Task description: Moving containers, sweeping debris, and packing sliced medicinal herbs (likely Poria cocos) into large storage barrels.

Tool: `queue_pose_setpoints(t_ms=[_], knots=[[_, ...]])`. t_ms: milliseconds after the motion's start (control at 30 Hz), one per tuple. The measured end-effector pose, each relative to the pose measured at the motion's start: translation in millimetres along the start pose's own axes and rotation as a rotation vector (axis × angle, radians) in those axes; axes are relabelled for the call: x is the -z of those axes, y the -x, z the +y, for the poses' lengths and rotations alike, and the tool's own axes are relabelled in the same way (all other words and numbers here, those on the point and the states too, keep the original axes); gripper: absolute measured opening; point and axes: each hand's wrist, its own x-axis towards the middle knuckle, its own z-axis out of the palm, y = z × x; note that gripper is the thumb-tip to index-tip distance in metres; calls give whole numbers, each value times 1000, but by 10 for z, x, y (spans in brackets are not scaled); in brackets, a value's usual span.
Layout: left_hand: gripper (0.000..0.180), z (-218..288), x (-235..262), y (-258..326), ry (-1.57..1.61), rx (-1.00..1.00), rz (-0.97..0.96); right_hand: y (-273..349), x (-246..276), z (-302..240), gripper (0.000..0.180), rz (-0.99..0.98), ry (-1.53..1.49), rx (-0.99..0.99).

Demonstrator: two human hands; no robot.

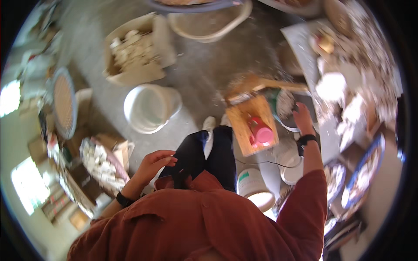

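I look straight down at my own rust-red shirt, dark trousers and white shoes on a grey floor. My left hand [154,163] hangs beside my thigh with its fingers loosely curled and nothing in it. My right hand [303,118] reaches forward, fingers spread, to the rim of a round bowl-like dish [285,106] on a cluttered workbench. It holds nothing that I can see. Just left of that hand a pink and red cup-shaped thing [261,132] lies on a small wooden board [246,119]. Both wrists carry dark bands.
A white bucket [150,108] stands on the floor ahead of my feet. Behind it is a cardboard box [135,52] of pale pieces. Another tray of pale pieces [102,161] sits left. White tubs [257,187] stand by my right leg. Patterned plates [361,178] crowd the right.
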Motion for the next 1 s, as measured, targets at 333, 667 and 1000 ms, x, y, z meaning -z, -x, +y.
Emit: queue_pose_setpoints(t_ms=[333,667,1000], knots=[[28,-139,-82,-415,197,121,178,-2200,-309,213,52,-149,947,249],[30,-472,445,-1031,265,146,84,-1849,-156,-147,31,-412,618,279],[52,-2206,2746,-2050,159,323,206,121,1308,-1558,49,-166,341,179]])
